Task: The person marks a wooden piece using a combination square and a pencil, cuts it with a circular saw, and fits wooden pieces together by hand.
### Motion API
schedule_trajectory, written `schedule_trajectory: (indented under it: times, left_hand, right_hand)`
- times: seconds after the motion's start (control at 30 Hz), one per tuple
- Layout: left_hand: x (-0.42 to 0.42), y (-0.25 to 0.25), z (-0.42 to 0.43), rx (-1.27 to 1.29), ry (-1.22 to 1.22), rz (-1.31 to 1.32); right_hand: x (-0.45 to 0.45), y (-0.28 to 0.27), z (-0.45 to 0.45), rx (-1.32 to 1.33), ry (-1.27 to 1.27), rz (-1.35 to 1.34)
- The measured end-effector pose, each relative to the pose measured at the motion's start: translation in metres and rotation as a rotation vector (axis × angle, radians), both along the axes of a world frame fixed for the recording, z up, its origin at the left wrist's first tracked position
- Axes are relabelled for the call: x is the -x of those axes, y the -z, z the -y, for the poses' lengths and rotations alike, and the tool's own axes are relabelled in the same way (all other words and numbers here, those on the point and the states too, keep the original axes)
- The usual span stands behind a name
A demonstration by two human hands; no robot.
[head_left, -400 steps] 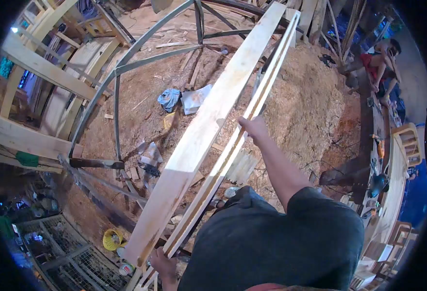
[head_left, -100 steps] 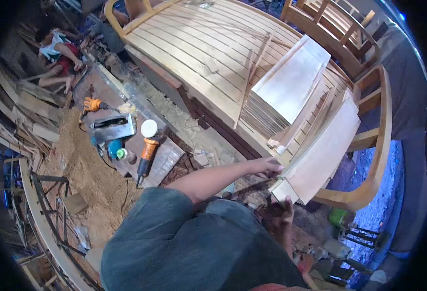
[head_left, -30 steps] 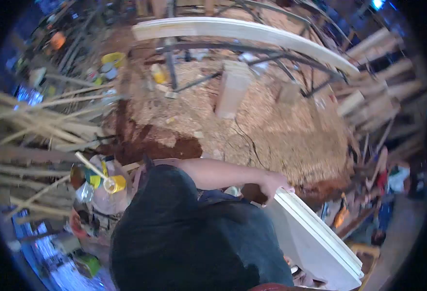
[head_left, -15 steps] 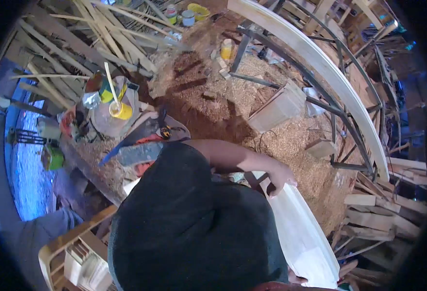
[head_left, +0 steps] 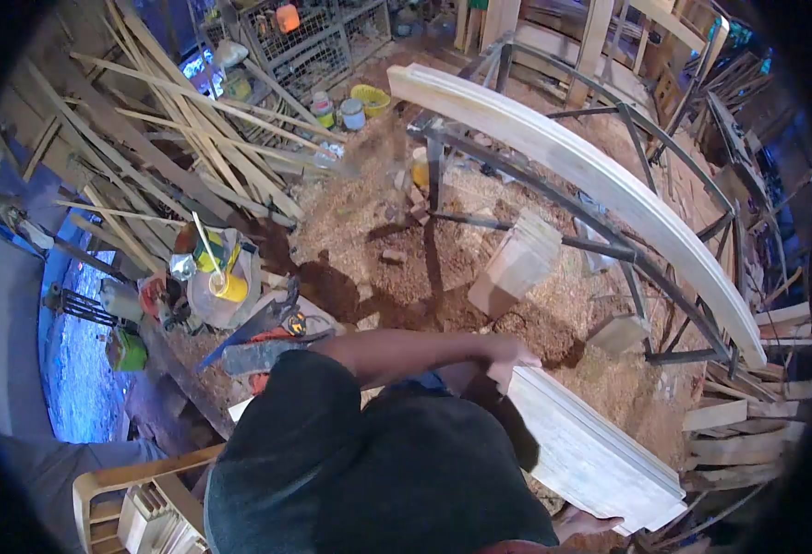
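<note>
A pale wooden board (head_left: 590, 448) with a stepped, moulded long edge is held at my right side, slanting down to the right. My left hand (head_left: 509, 360) reaches across my body and is closed on the board's upper left end, thumb and fingers around the corner. Under the lower right end lies my right hand (head_left: 589, 524), its fingers against the board's lower edge; part of that hand is hidden by my dark shirt (head_left: 406, 471).
A long pale plank (head_left: 600, 175) rests on a dark metal frame (head_left: 553, 235) ahead. A stack of wooden pieces (head_left: 517, 263) stands on the sawdust-covered ground (head_left: 396, 277). Loose sticks (head_left: 203, 111) lie at upper left. A yellow cup (head_left: 230, 287) and a wooden chair (head_left: 147, 475) are on the left.
My view has tilted up, showing more of the background. The board has turned, its lower end swinging right, and its moulded edge shows more clearly. Both hands stay on it.
</note>
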State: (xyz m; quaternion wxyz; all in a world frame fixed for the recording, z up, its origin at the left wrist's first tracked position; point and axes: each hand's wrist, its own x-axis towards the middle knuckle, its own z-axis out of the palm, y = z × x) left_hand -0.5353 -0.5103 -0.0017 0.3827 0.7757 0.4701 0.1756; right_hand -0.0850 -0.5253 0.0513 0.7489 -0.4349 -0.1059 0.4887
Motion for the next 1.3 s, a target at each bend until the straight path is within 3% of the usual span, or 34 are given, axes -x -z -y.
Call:
schedule_trajectory:
  times: [0.03,0.13,0.23,0.33,0.43,0.57,0.67,0.73,0.8,0.83,0.87,0.9,0.93,0.97,1.03,1.1,1.3]
  left_hand:
    - [0.004,0.011,-0.007,-0.050,-0.008,0.016]
    - [0.022,-0.022,-0.021,0.342,-0.037,0.155]
    - [0.040,-0.049,-0.035,0.399,-0.106,0.137]
    - [0.059,-0.010,-0.078,0.295,-0.149,0.157]
    - [0.094,0.024,-0.146,0.319,-0.043,0.063]
    - [0.159,0.013,-0.214,0.538,0.028,-0.001]
    - [0.225,0.096,-0.265,0.340,0.124,-0.046]
    - [0.270,0.107,-0.279,0.337,0.153,-0.105]
    - [0.316,0.132,-0.294,0.512,0.124,0.013]
    - [0.334,0.122,-0.298,0.775,0.051,0.209]
    - [0.352,0.111,-0.304,1.054,-0.075,0.422]
    - [0.370,0.100,-0.309,1.296,-0.222,0.588]
    - [0.385,0.115,-0.319,1.359,-0.298,0.680]
    - [0.395,0.096,-0.332,1.318,-0.404,0.506]
    - [0.441,0.196,-0.342,1.419,-0.226,0.051]
    - [0.470,0.231,-0.346,1.479,-0.215,0.131]
    - [0.480,0.242,-0.386,1.053,-0.260,-0.058]
  right_hand:
    - [0.008,0.003,-0.011,-0.007,-0.005,-0.012]
    - [0.031,0.002,-0.032,0.009,0.008,-0.046]
    - [0.038,0.020,-0.057,-0.019,-0.019,-0.011]
    - [0.052,0.038,-0.093,0.007,0.041,0.011]
    - [0.108,0.026,-0.121,-0.001,0.042,-0.065]
    - [0.174,0.048,-0.161,0.064,-0.027,-0.111]
    - [0.247,0.047,-0.193,0.201,-0.032,-0.050]
    - [0.267,0.092,-0.217,0.228,-0.150,-0.090]
    - [0.304,0.094,-0.242,0.331,-0.220,-0.127]
    - [0.323,0.102,-0.251,0.294,-0.344,-0.254]
    - [0.331,0.131,-0.262,0.333,-0.295,-0.267]
    - [0.362,0.121,-0.280,0.347,-0.315,-0.249]
    - [0.359,0.162,-0.287,0.382,-0.318,-0.212]
    - [0.363,0.188,-0.299,0.349,-0.344,-0.232]
    - [0.403,0.191,-0.333,0.436,-0.301,-0.193]
    - [0.421,0.213,-0.360,0.456,-0.304,-0.186]
    - [0.430,0.269,-0.402,0.428,-0.354,-0.210]
